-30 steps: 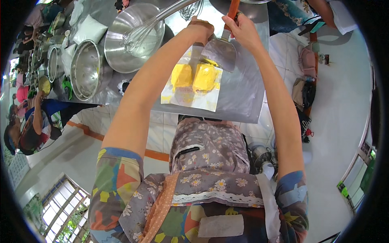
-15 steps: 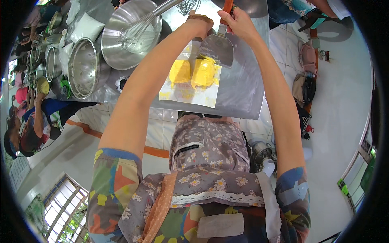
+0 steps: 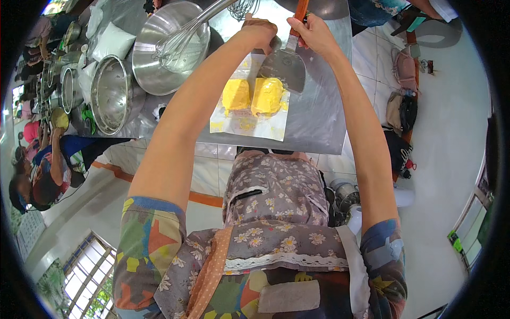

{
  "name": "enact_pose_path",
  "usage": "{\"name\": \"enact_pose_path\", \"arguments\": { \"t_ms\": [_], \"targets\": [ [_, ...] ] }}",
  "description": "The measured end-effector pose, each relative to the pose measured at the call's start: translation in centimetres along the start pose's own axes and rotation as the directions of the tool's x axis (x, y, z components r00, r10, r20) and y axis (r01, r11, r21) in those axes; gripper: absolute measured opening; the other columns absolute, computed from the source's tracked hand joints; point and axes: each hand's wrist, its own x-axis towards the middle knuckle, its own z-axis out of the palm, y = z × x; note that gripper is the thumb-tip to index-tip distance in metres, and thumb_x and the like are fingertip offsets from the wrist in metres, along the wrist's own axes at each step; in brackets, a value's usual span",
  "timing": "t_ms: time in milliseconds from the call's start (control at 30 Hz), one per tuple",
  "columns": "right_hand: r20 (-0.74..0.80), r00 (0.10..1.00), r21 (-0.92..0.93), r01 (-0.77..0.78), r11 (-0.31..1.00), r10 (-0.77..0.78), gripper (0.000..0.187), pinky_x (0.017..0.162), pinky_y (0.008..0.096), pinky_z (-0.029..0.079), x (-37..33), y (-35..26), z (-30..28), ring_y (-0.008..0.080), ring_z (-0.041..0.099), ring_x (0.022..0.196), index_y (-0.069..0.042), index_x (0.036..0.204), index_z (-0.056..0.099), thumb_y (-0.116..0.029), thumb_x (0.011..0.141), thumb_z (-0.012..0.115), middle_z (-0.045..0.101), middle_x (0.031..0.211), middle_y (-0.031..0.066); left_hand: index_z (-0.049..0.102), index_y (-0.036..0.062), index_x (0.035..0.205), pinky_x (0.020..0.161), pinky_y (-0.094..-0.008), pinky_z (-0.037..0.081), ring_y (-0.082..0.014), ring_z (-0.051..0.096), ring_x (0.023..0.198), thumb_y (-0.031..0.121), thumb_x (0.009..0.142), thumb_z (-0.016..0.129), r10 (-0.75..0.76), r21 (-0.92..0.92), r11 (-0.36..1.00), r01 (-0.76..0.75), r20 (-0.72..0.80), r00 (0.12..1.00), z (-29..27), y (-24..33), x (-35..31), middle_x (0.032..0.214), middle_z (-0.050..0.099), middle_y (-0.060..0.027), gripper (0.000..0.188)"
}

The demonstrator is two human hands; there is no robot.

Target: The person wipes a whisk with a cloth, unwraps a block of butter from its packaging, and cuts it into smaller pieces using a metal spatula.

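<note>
My right hand grips the orange-red handle of a wide-bladed metal turner, its grey blade pointing toward me. Close on the left, my left hand is closed with its fingers curled by the blade's upper left corner. A greyish edge shows beside those fingers; what it belongs to is hidden. Just nearer than the blade sit two yellow blocks that look like butter, the left block and the right block. Both rest on white wrapping paper smeared with yellow.
A large steel bowl holds a balloon whisk to the left. Another steel bowl and a white bag stand farther left on the metal table. People work at the far left; another person stands at the upper right.
The turner's blade has shifted slightly nearer and left, over the far edge of the right yellow block, where a yellow strip showed before. Both hands stay almost in place.
</note>
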Motion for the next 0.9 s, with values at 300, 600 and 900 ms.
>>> {"name": "enact_pose_path", "arguments": {
  "t_ms": [300, 600, 900],
  "targets": [
    [-0.023, 1.0, -0.004, -0.02, 1.0, 0.019, 0.046, 0.045, 0.026, 0.045, 0.8, 1.7, 0.0, 0.0122, 0.055, 0.045, 0.004, 0.085, 0.054, -0.042, 0.081, 0.059, 0.059, 0.06, 0.0081, 0.063, 0.0091, 0.074, 0.07, -0.0414, 0.036, -0.0235, 0.06, 0.078, 0.032, 0.05, 0.078, 0.025, 0.002, 1.0, -0.025, -0.047, 0.999, -0.1, 0.1, 0.0, 0.076, 0.064, -0.0054, 0.036],
    [-0.009, 0.998, 0.015, -0.066, 0.998, 0.066, 0.047, 0.042, 0.0235, 0.042, -0.5, 1.4, 0.0, 0.0108, 0.052, 0.043, 0.003, 0.085, 0.053, -0.044, 0.081, 0.058, 0.056, 0.055, 0.0062, 0.064, 0.0064, 0.078, 0.075, -0.0397, 0.035, -0.0246, 0.061, 0.079, 0.035, 0.051, 0.08, -0.025, -0.018, 1.0, 0.025, 0.007, 1.0, -0.2, 0.3, 0.0, 0.078, 0.065, -0.0091, 0.043],
    [-0.015, 0.998, 0.001, -0.068, 0.998, 0.068, 0.047, 0.041, 0.022, 0.041, -0.9, 1.2, 0.0, 0.0089, 0.051, 0.043, 0.002, 0.083, 0.053, -0.045, 0.081, 0.058, 0.054, 0.054, 0.004, 0.064, 0.0062, 0.078, 0.073, -0.0393, 0.037, -0.0248, 0.061, 0.079, 0.035, 0.049, 0.08, -0.003, -0.012, 1.0, 0.003, -0.019, 1.0, -0.2, 0.2, -0.1, 0.079, 0.065, -0.0092, 0.043]
  ]
}}
